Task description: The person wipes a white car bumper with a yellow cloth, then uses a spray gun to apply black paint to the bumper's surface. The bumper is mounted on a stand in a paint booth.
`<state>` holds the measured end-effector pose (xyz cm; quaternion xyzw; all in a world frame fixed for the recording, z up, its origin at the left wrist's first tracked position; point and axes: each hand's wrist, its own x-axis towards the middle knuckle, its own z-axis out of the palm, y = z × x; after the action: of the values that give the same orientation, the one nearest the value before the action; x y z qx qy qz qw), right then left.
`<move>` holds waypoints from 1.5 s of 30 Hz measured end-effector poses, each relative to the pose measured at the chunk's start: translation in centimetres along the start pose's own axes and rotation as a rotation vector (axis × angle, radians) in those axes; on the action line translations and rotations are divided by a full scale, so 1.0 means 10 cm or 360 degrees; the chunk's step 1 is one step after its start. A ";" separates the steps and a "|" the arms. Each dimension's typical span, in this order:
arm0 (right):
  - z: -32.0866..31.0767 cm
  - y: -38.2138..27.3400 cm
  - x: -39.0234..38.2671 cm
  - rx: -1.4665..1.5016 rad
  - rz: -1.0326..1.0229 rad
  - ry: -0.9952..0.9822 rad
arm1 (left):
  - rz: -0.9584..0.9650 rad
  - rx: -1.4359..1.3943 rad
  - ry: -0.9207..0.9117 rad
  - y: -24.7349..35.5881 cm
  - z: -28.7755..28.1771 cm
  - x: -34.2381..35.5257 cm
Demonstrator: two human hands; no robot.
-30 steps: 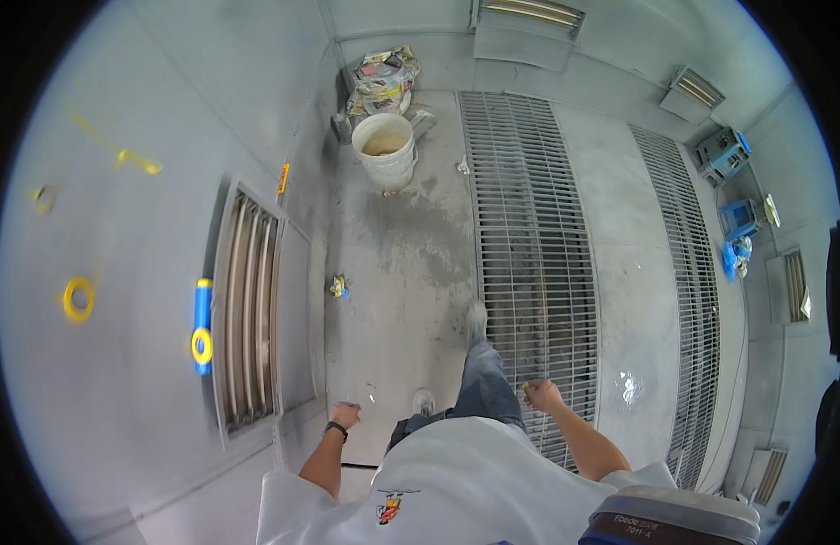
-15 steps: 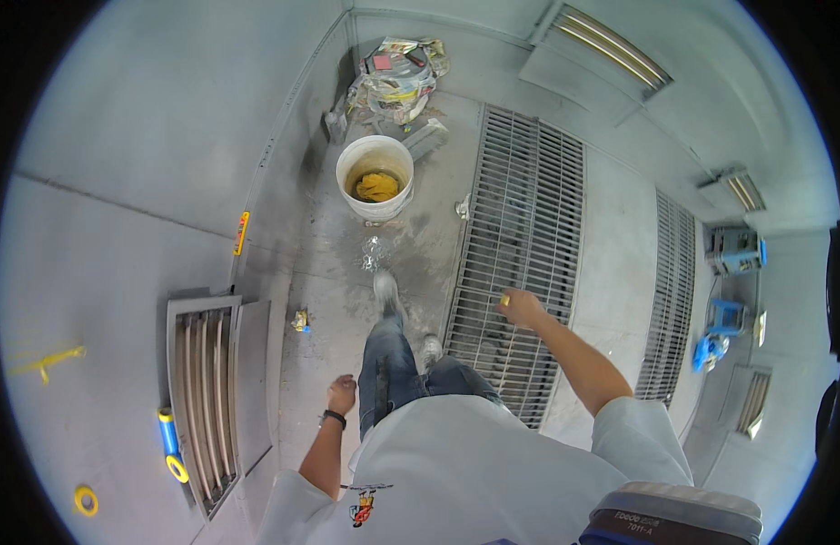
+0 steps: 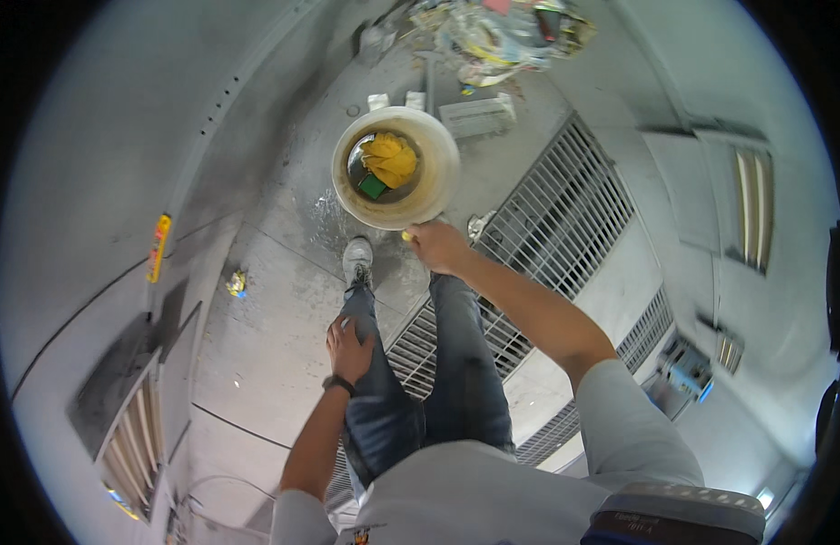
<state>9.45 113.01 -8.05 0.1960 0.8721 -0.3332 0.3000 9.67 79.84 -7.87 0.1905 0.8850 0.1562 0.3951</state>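
A white bucket (image 3: 444, 173) stands ahead of my feet, with a crumpled yellow cloth (image 3: 391, 162) and a small green block (image 3: 373, 187) lying in dark liquid at its bottom. At the bucket's near rim is my right hand (image 3: 441, 247), closed. A small yellow thing (image 3: 407, 235) shows at its fingertips, too small to tell its kind. My left hand (image 3: 350, 352) lies with its fingers stretched out on my left leg, near the knee, and holds nothing.
Beyond the bucket are a grey slab (image 3: 478, 116) and a heap of plastic and paper wrapping (image 3: 493, 41). Floor grating (image 3: 565, 209) runs along the right. A crumpled yellow-and-blue scrap (image 3: 237, 283) lies on the floor at left, near the wall with a louvred vent (image 3: 134, 440).
I have stepped up to the bucket and my view has turned. My right hand has gone from above the grating to the bucket's rim. My left hand has come onto my leg.
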 end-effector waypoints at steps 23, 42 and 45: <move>-0.10 0.88 2.02 -0.0012 -0.0110 0.0195 | -0.0430 -0.0220 0.0064 0.60 0.38 0.20; -2.99 -0.17 -3.41 0.0774 -0.0342 0.1280 | 0.1415 -0.0207 -0.0128 3.50 -1.80 0.76; -3.01 0.19 -4.22 0.0780 -0.0061 0.1388 | 0.1603 -0.0157 -0.0242 4.15 -1.97 0.26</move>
<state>30.01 129.35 36.71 0.3659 0.8158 -0.4208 -0.1535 1.98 115.01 20.80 0.5853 0.6437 0.3546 0.3425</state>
